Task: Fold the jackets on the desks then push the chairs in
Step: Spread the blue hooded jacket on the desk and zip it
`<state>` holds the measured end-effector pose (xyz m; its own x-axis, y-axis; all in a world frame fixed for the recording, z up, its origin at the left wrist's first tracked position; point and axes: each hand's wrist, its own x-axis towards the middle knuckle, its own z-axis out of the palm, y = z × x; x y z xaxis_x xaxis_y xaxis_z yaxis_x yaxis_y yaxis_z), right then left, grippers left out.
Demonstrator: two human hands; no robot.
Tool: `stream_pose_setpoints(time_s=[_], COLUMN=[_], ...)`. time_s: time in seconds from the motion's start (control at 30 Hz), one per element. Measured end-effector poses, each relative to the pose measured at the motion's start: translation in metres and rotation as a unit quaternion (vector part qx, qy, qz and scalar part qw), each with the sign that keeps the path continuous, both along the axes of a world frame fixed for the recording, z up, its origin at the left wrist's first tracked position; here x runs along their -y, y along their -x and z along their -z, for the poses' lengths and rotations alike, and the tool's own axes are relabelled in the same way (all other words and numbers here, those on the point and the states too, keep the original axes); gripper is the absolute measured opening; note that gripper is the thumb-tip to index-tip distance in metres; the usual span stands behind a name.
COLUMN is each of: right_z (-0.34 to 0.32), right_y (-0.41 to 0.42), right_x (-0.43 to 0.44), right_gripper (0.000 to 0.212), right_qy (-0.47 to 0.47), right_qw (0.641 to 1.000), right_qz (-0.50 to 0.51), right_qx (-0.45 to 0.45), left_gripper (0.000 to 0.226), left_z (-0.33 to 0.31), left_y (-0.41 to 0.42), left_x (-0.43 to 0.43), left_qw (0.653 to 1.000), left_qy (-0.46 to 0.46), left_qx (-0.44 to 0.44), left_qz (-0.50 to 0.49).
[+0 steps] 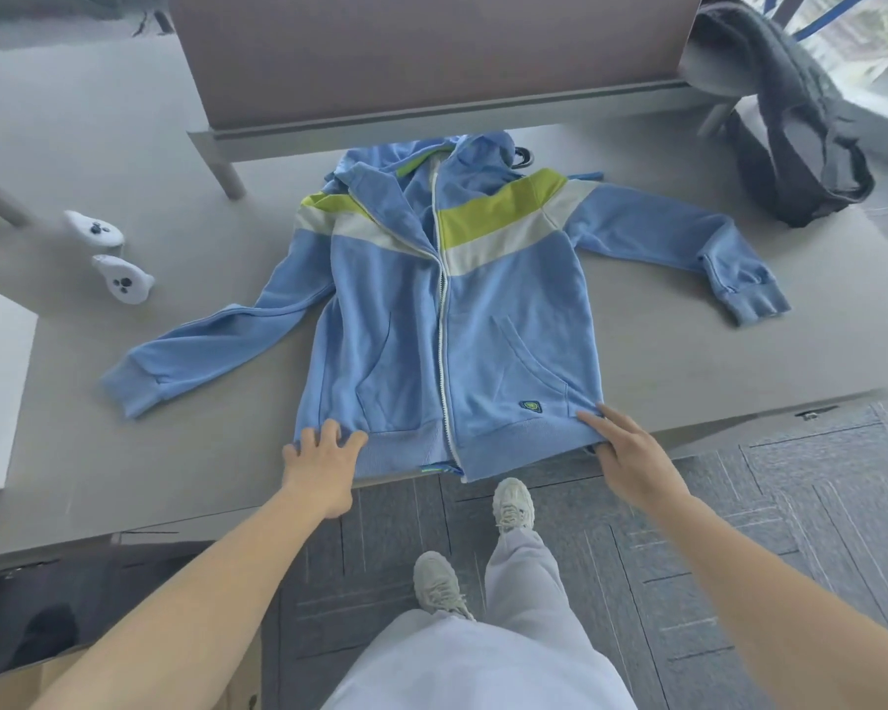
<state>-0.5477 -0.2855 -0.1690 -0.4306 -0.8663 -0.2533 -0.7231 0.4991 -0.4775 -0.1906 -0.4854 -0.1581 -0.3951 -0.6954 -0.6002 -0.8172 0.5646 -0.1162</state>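
Head view: blue zip hoodie (447,320) lies flat, front up and zipped, on the grey desk (688,351), both sleeves spread outward, hood toward the partition panel (431,53), hem at the near desk edge. Left hand (321,466) rests on the hem's left corner, fingers spread and lightly bent on top of the cloth, enclosing nothing. Right hand (626,448) lies on the hem's right corner, fingers straight; the thumb sits at the hem edge, and I cannot tell whether it pinches. Two white controllers (123,279) lie left of the hoodie, apart from its sleeve. A dark grey garment (790,120) hangs at the far right.
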Motion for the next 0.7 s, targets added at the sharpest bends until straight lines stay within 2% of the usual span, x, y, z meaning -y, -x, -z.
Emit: stream_pose_setpoints(time_s=[0.1, 0.23, 0.3, 0.43, 0.5, 0.57, 0.7], right_z=[-0.008, -0.006, -0.004, 0.000, -0.001, -0.002, -0.004], right_y=[0.001, -0.004, -0.014, -0.030, -0.034, -0.034, -0.026], right_x=[-0.007, -0.014, -0.010, 0.009, 0.022, 0.029, 0.020], right_gripper=[0.050, 0.034, 0.031, 0.049, 0.039, 0.027, 0.012], right_qy=[0.003, -0.126, -0.176, -0.154, -0.143, -0.128, -0.133], right_qw=[0.998, 0.983, 0.972, 0.970, 0.971, 0.979, 0.983], right_qz=[0.045, 0.089, 0.075, -0.029, -0.048, -0.018, 0.019], right_qx=[-0.034, -0.100, -0.140, -0.185, -0.184, -0.158, -0.122], left_gripper=[0.080, 0.077, 0.074, 0.061, 0.054, 0.048, 0.043], left_z=[0.001, 0.004, 0.003, -0.007, -0.011, -0.013, -0.021], left_y=[-0.003, -0.009, -0.010, 0.000, 0.015, 0.037, 0.098], left_x=[-0.001, 0.003, 0.006, 0.008, 0.007, 0.009, 0.019], left_qw=[0.999, 0.998, 0.997, 0.999, 0.996, 0.984, 0.943], left_qy=[-0.016, -0.018, -0.041, -0.023, -0.010, -0.014, -0.088], left_qx=[-0.021, -0.061, -0.066, -0.045, -0.094, -0.174, -0.302], left_qz=[-0.023, -0.005, -0.016, 0.001, -0.005, -0.034, -0.110])
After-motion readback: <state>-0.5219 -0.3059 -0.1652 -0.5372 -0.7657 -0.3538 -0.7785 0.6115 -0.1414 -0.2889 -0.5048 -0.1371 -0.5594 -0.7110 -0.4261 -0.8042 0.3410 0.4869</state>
